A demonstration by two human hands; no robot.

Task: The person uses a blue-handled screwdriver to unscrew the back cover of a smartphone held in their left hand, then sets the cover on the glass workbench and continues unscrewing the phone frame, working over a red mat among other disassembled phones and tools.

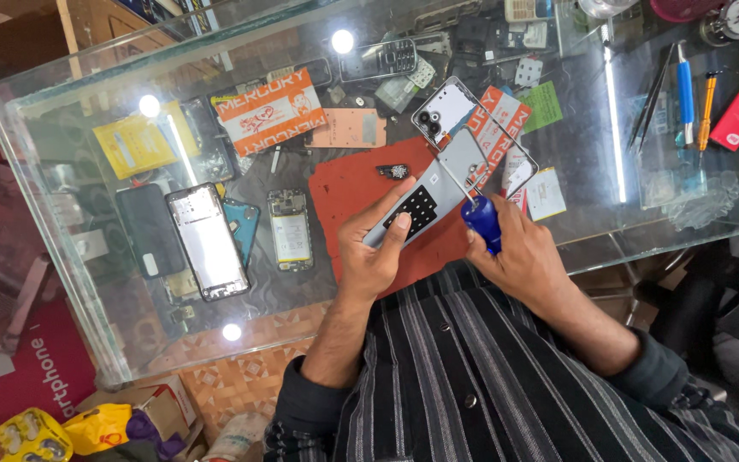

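striped shirt fabric (506,376) fills the bottom of the view, and just above it both hands meet over the near edge of the glass table (62,214). left hand (378,248) is curled around the lower end of a silver phone back cover (438,184), thumb laid across a black dotted patch on it, so the hand is closed on the cover. right hand (519,252) is wrapped shut around the blue handle of a screwdriver (481,221), whose thin shaft points up and to the left onto the cover's middle. the cover's long axis runs diagonally from the left hand up and away toward the right, ending at the camera cut-out; it sits between the two hands, touching the left, with the right just beside it and reaching it only through the tool tip. under it lies a red mat (348,184). beyond the mat an orange-and-white flat packet (271,111) lies tilted, a second one (498,120) partly hidden behind the cover, a yellow packet (134,145) further left, and a small green card (543,104) further right. well to the left lie a phone frame (209,241) and an opened phone with its battery showing (290,229). at far right, well apart, rest a blue pen-like tool (685,90), an orange one (707,107) and a red box (736,120).
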